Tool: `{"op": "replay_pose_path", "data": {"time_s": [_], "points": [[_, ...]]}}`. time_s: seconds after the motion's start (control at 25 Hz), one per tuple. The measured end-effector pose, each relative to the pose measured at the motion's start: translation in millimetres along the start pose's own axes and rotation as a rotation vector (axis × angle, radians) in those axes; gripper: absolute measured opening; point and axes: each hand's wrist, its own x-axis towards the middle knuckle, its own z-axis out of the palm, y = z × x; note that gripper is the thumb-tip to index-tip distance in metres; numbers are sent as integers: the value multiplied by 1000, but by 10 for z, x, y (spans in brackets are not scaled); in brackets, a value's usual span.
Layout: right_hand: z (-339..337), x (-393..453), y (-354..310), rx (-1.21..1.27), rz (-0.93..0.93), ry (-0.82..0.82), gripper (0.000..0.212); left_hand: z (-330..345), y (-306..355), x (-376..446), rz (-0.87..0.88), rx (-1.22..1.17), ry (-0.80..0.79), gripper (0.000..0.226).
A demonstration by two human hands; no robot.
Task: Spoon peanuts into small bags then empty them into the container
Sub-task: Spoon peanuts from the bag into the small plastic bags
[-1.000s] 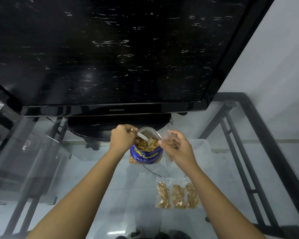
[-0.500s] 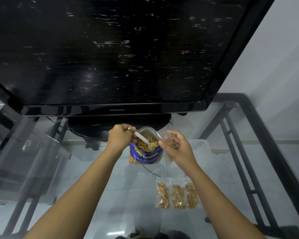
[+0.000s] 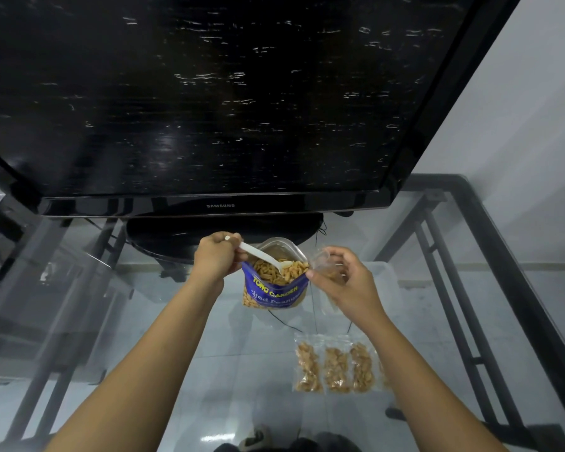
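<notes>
At centre frame, a person's left hand (image 3: 216,256) is closed around the handle of a white plastic spoon (image 3: 264,257), its bowl resting on the peanuts (image 3: 274,272) inside an open blue peanut pouch (image 3: 274,293) that stands on a glass table (image 3: 144,337). Just right of the pouch, the right hand (image 3: 346,282) pinches a small clear bag (image 3: 327,265) between thumb and fingers, its mouth beside the pouch's rim. Lower right of centre, three filled small bags (image 3: 335,365) lie side by side on the glass. A translucent container (image 3: 385,272) sits behind the right hand. A black television (image 3: 209,93) fills the upper frame.
</notes>
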Motion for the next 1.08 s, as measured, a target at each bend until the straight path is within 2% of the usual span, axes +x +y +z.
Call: {"op": "replay_pose_path", "data": {"time_s": [0.24,0.48,0.72,0.8,0.92,1.08], "points": [[-15,85,-136,-286,-135,-7,51,-171,-13,172,-57,-79,19,14],[129,186,-214,-507,-239,-37,50,-363,242,166,-2,-134,58,14],[282,204,-299,-460,-259,-52,46,-302,492,106,126,-30,24,14],[325,201,-313,-404,-240,-46,44,-241,513,50,214,58,1,15],[369,179,-338,-273,-179,-31,44,-140,606,-153,454,201,-61,16],[374,160,-357,-37,-82,-143,51,-134,742,-389,762,429,-64,13]]}}
